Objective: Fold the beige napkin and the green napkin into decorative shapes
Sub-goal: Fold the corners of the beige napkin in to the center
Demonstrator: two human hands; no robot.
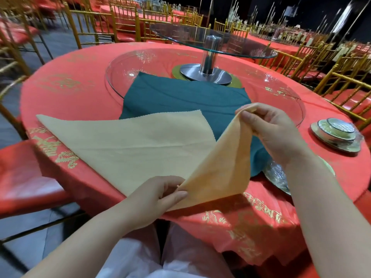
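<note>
Beige napkin [128, 145] lies at the near edge of the round table [66, 91], mostly flat w/ its far-left corner spread out and the right side lifted into a raised flap. Right hand [275, 135] pinches the flap's top corner, up over the green napkin [180, 97]; left hand [160, 194] pinches the beige napkin's near corner, right at the table edge. Both hands clamped on cloth, neither free. Green napkin sits just beyond the beige one, partly under it, resting over the rim of the glass turntable [281, 85] toward table centre; looks flat, unfolded. Stacked wrapped dishes [337, 135] to the right of the beige napkin, apart from it. Progress, judging by the lay: early. Beige is prob. on a first diagonal fold, no shape yet; green not started.
</note>
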